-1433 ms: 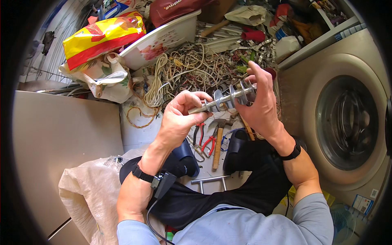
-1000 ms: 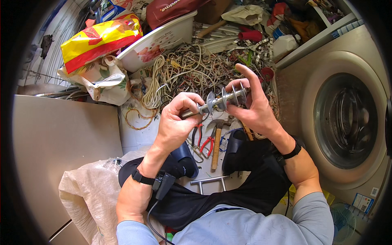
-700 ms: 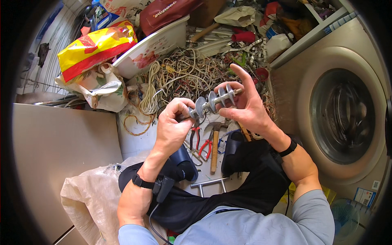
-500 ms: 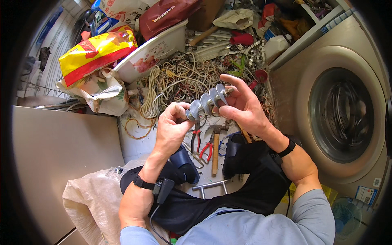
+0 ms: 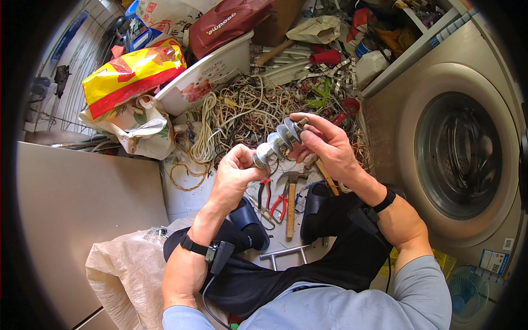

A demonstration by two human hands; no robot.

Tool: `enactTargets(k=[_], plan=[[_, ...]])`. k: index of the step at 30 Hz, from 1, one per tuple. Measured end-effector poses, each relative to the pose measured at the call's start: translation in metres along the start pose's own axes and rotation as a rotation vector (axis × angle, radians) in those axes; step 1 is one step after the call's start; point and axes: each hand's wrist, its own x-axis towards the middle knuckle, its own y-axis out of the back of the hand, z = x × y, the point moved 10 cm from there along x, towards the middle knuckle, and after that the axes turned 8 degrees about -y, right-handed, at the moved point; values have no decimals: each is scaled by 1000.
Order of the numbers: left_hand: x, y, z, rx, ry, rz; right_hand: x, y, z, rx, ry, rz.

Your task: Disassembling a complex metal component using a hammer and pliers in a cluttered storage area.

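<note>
A shiny metal auger screw (image 5: pixel 285 133) with broad spiral blades is held slantwise in front of me, between both hands. Its lower left end is pinched by the fingers of my left hand (image 5: pixel 234 171). At the upper right end, my right hand (image 5: pixel 331 148) grips the tip of the shaft between thumb and forefinger. Below it on the floor lie a claw hammer (image 5: pixel 291 209) with a wooden handle and red-handled pliers (image 5: pixel 279 207). A second tool with a red and black handle (image 5: pixel 264 192) lies left of these, its head partly hidden by my left hand.
Tangled wires (image 5: pixel 247 104) and metal scraps cover the floor ahead. A white tub (image 5: pixel 206 77) and a yellow-red bag (image 5: pixel 135 71) stand at the far left, a washing machine (image 5: pixel 379 118) at the right. A metal handle (image 5: pixel 285 255) lies between my feet, a woven sack (image 5: pixel 118 269) by my left leg.
The auger screw has turned about its length and shifted slightly down. My right hand's fingers, spread before, have closed in on the shaft tip.
</note>
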Motion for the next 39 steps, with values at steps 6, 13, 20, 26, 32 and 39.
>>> enactTargets(k=[6,13,20,26,32,39], plan=[[-2,-9,-7,-110,96,-29,0,6,3,-6,-22,36],[-7,-27,-14,-50,160,-208,-1,5,2,-48,-10,49],[-24,-53,-24,-44,348,-387,-4,6,8,-100,-67,75],[-41,-61,-30,-110,506,-372,-6,5,10,-199,-84,67],[-47,-61,-39,-318,604,-361,-2,2,20,-123,-127,-27],[-52,-69,-30,-437,564,-501,-4,-5,17,-35,-185,-109]])
